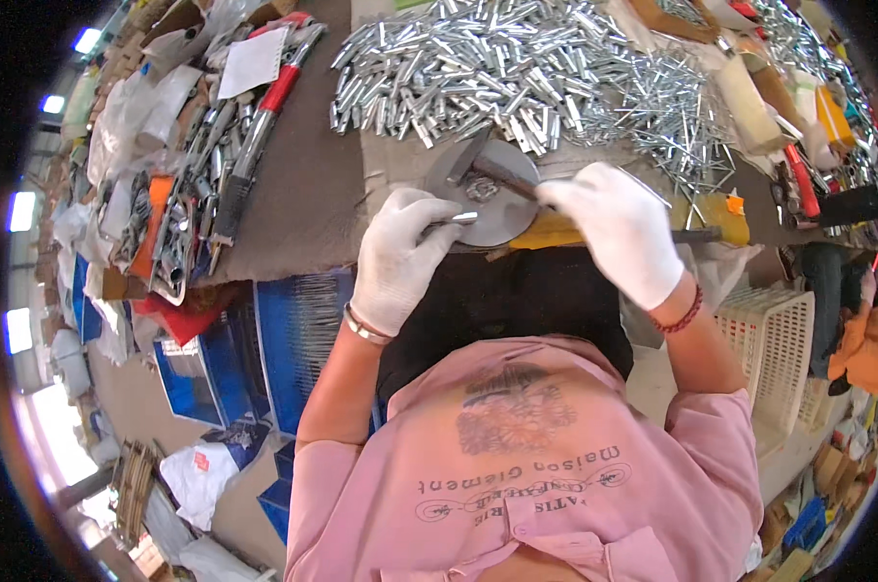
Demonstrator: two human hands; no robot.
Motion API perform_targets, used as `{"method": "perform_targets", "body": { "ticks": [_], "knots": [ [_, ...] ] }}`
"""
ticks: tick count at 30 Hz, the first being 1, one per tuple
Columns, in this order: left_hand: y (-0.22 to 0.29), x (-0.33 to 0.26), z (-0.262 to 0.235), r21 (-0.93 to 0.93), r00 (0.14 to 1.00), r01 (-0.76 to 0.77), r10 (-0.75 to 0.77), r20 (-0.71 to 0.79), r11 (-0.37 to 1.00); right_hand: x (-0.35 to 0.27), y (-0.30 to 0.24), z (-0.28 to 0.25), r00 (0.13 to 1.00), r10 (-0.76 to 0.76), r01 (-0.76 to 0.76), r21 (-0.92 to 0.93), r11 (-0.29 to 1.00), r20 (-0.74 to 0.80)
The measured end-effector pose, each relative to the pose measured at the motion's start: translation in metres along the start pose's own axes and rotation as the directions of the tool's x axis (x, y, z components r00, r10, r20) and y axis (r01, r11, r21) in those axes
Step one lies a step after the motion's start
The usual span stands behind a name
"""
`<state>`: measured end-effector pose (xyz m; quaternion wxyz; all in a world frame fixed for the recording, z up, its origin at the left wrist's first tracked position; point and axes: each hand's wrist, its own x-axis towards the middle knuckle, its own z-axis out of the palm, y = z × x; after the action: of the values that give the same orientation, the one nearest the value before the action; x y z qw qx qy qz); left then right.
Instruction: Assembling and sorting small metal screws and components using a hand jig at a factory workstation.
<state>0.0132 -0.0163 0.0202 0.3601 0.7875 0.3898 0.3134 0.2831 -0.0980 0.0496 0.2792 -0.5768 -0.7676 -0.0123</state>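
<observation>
Gloved in white, my left hand (397, 260) pinches a short silver metal tube (466, 218) between thumb and fingers, over the near left part of a round grey metal disc (503, 225). My right hand (625, 231), also gloved and slightly blurred, is closed round the handle of a hammer (505, 177). The hammer's dark head lies above the far side of the disc, beyond the tube. A small cluster of shiny metal (480, 188) sits on the disc near the hammer. Behind the disc spreads a big heap of silver metal tubes (458, 73).
Thin metal pins (677, 121) are heaped at the right back. A long red-and-black tool (257, 136) lies left, beside bags and hand tools. Below the bench stand blue crates (279, 339) on the left and a white plastic basket (769, 339) on the right. A person in orange (871, 339) is far right.
</observation>
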Motion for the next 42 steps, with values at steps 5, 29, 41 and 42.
{"method": "perform_targets", "body": {
  "ticks": [5,29,41,42],
  "knots": [
    [-0.009,0.000,-0.001,0.176,1.000,-0.021,0.018,0.019,0.984,0.004,-0.025,0.034,0.986,-0.001,-0.008,0.054,0.998,0.165],
    [-0.020,0.005,0.001,0.133,0.990,-0.139,0.134,0.045,0.981,0.017,-0.029,0.063,0.993,0.010,-0.024,0.121,0.992,0.119],
    [-0.010,0.005,-0.003,0.054,0.994,-0.100,0.098,0.038,0.993,0.006,0.078,0.018,0.973,0.226,-0.232,-0.148,0.961,-0.057],
    [-0.009,0.006,-0.003,0.042,0.996,-0.085,0.083,0.035,0.996,0.008,0.082,0.022,0.981,0.183,-0.190,-0.154,0.970,-0.057]
  ]
}}
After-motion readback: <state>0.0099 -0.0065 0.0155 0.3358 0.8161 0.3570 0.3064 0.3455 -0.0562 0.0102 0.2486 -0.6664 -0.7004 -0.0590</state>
